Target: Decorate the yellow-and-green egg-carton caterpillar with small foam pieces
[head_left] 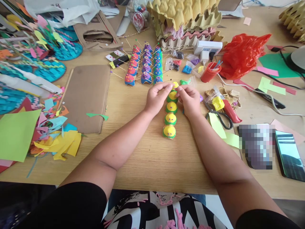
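A row of small egg-carton cups, yellow on top and green round the base, runs away from me. The nearest cup (pixel 169 131) and the one behind it (pixel 170 119) carry small faces; the third cup (pixel 171 107) shows a dark dot. At the far end of the row, my left hand (pixel 156 98) is closed in a pinch just left of the farthest cups. My right hand (pixel 190 99) pinches at their right side, fingertips close to the left ones. What either pinch holds is too small to make out. A thin dark-headed pin (pixel 171 79) shows just beyond my left fingers.
Behind my hands stand rows of decorated red cups (pixel 130 79), purple cups (pixel 146 77) and blue-green cups (pixel 157 76), some with pins sticking out. Cardboard (pixel 84 95) and paper scraps lie left. Scissors (pixel 220 116), a red pot (pixel 211 72) and a phone (pixel 289 156) lie right.
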A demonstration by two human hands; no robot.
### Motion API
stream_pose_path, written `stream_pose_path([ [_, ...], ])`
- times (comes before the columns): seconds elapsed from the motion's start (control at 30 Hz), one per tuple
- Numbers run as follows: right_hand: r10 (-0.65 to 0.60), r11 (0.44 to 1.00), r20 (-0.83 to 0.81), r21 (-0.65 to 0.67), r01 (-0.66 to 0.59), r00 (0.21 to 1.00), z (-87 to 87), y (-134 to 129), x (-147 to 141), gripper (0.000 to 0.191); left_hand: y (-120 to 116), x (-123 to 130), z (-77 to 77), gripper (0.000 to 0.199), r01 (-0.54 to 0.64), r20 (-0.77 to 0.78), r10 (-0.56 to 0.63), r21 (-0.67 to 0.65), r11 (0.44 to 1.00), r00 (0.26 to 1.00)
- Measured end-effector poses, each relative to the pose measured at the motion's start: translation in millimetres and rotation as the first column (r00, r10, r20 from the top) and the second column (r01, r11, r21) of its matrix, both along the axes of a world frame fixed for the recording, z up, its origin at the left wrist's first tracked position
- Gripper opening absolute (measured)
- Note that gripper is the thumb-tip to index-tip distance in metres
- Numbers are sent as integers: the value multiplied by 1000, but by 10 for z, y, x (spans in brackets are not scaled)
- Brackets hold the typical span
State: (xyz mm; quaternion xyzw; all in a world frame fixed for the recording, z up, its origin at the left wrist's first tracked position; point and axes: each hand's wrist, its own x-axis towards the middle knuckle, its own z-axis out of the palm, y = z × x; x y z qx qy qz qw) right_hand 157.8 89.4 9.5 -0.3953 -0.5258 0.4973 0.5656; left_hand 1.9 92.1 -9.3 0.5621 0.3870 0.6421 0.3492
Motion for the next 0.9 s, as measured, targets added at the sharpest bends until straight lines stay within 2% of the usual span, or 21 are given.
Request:
stream_pose_path([
  [0.33,5,1000,-32,3,-5,999,-4,8,2,59,5,-6,-18,46,54,-48,-53,20,998,997],
  [0.63,-12,1000,41,-25,13,999,15,-9,-2,64,-25,-26,31,38,-15,-227,37,98,995,973],
  [0.9,-1,1000,33,1,1,999,6,-12,0,63,-23,-37,30,47,-45,-222,66,100,994,973],
])
